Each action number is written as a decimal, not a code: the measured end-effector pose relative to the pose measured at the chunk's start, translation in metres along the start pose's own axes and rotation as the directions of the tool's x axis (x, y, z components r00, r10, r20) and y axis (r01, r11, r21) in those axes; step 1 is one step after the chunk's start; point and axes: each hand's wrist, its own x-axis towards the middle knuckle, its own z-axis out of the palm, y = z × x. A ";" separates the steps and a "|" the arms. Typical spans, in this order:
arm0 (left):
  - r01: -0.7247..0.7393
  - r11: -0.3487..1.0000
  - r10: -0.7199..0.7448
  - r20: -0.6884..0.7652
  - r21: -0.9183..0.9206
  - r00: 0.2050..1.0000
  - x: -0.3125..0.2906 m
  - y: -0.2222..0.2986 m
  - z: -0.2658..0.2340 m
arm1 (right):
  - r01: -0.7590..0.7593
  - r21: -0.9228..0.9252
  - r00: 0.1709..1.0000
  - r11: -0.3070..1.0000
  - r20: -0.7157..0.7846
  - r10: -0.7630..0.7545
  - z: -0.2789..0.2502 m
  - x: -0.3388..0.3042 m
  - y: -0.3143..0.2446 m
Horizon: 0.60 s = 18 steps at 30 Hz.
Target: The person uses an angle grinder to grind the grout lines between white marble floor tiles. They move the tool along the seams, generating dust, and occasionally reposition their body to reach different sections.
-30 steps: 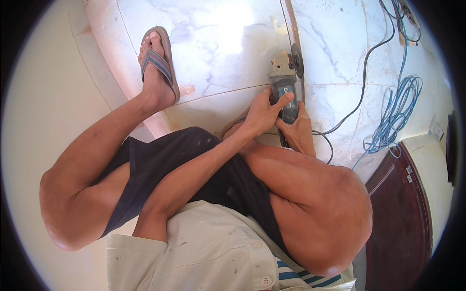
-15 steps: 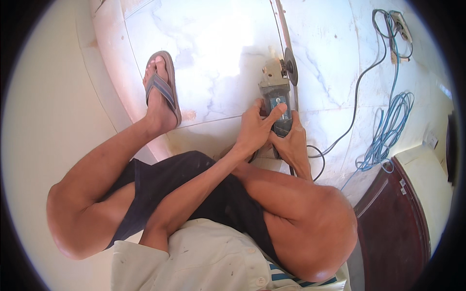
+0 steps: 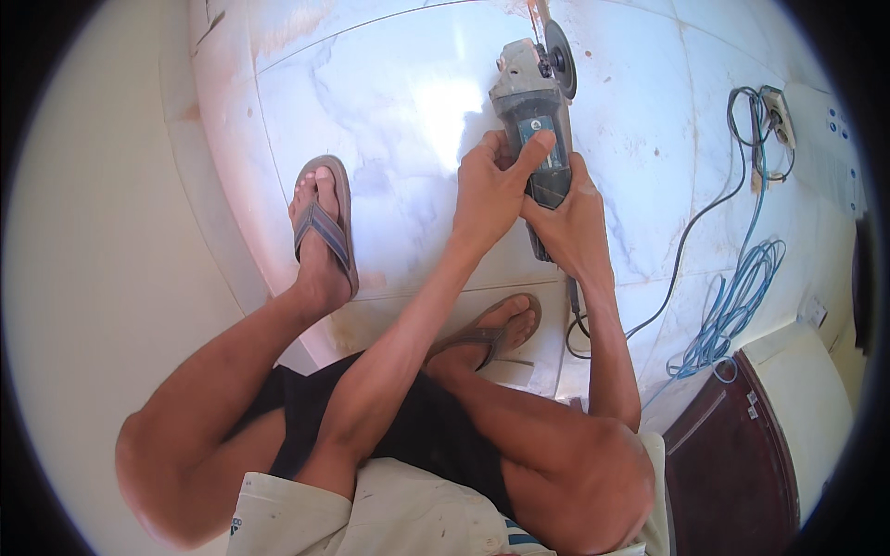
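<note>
Right now, the two hands are working close together near the upper middle of the frame. They are both wrapping around one grinder (image 3: 530,111), which is sitting right there with its grey head pointing at the top edge. The left hand (image 3: 491,190) is hugging the left side of its dark body, and the thumb is lying on top. The right hand (image 3: 570,218) is gripping the back end, just below and to the right. A round dark disc (image 3: 561,60) is standing on its edge at the right side of the head. I cannot tell if it is touching the shiny white floor (image 3: 630,120).

A black cord (image 3: 683,246) is curling from below the grinder over to the right, going up toward a socket block (image 3: 779,116) at the upper right. A blue cable (image 3: 728,320) is lying in a messy bundle at the right. A dark red panel (image 3: 732,463) is filling part of the lower right corner. One sandal (image 3: 320,227) is resting left of the middle, and another sandal (image 3: 480,335) is resting below the hands.
</note>
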 end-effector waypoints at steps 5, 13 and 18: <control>0.016 1.000 -0.016 0.018 -0.026 1.000 0.030 0.018 -0.007 | 0.044 0.033 0.998 0.998 -0.038 -0.043 0.013 0.031 -0.005; 0.082 0.758 -0.373 0.327 0.647 0.868 0.078 0.101 -0.070 | 0.016 -0.012 0.999 1.000 0.049 -0.015 0.010 0.057 -0.032; -0.025 0.873 -0.320 0.611 0.486 0.724 0.096 0.124 -0.095 | 0.128 -0.015 0.989 0.992 0.081 -0.126 -0.009 0.076 -0.060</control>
